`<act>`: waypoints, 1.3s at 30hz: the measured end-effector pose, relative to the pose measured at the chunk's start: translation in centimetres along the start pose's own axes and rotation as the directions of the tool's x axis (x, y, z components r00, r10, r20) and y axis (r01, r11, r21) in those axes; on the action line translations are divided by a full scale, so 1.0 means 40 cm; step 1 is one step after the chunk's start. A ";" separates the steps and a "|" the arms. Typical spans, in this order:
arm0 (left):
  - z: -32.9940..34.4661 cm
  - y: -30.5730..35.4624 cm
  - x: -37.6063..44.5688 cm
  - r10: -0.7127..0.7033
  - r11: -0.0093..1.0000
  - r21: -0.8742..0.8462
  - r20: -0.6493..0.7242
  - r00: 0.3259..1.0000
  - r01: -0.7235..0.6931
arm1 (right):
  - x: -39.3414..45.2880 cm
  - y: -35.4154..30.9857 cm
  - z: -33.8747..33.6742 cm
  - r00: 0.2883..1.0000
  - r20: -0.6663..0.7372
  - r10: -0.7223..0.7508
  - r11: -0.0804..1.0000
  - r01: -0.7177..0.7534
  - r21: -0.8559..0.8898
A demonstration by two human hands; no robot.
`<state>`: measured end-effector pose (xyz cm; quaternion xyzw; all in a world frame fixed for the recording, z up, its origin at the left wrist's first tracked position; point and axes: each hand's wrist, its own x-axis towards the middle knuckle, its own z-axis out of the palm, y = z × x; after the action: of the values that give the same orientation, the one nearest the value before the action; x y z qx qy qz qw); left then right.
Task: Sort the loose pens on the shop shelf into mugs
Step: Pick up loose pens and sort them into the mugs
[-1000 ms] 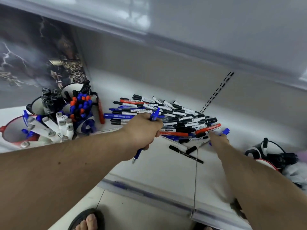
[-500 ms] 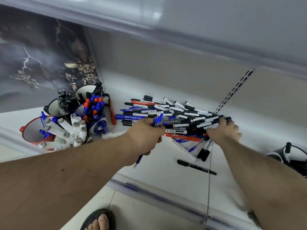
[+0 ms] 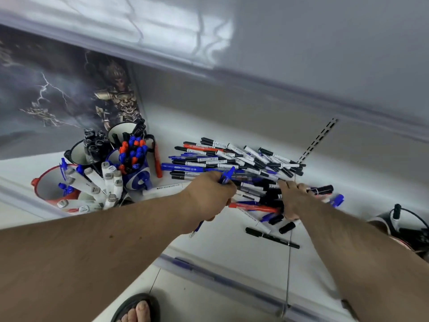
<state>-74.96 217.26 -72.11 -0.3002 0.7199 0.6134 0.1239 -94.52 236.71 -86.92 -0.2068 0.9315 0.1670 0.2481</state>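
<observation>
The left hand (image 3: 210, 194) was curled tight around some blue pens (image 3: 226, 176), likely saving them up for one trip to a mug. The right hand (image 3: 293, 198) lay on the pile of loose pens (image 3: 234, 163), at about 3 o'clock from the left hand; I could not tell how its fingers sat. The mugs (image 3: 137, 173) stood at 9 o'clock from the pile, already quite full. The writing on the pens was too small to read.

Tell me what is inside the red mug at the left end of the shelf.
The red mug holds white markers with grey caps, fanned out over its rim, and several blue pens along its far side. The markers cover its bottom, so anything beneath them is hidden.
</observation>
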 end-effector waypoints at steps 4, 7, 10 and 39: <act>0.003 0.008 -0.010 0.023 0.999 0.022 0.023 0.999 -0.024 | -0.039 0.001 0.023 0.992 -0.101 -0.070 0.992 0.059 -0.112; 0.003 0.011 -0.016 0.020 1.000 0.013 0.033 0.999 -0.021 | -0.065 -0.019 0.036 0.984 -0.131 -0.121 0.979 0.097 -0.180; -0.001 0.009 -0.016 0.026 0.999 0.025 0.028 0.999 -0.026 | -0.094 -0.046 0.040 0.973 -0.150 -0.176 0.968 0.143 -0.207; -0.001 0.001 -0.015 0.015 0.993 0.120 0.065 0.998 -0.022 | -0.216 -0.028 -0.081 0.807 -0.002 0.591 -0.189 0.140 0.972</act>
<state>-74.50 217.39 -71.73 -0.2658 0.7540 0.5793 0.1590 -88.41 237.02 -79.91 0.2012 0.7729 -0.6005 0.0405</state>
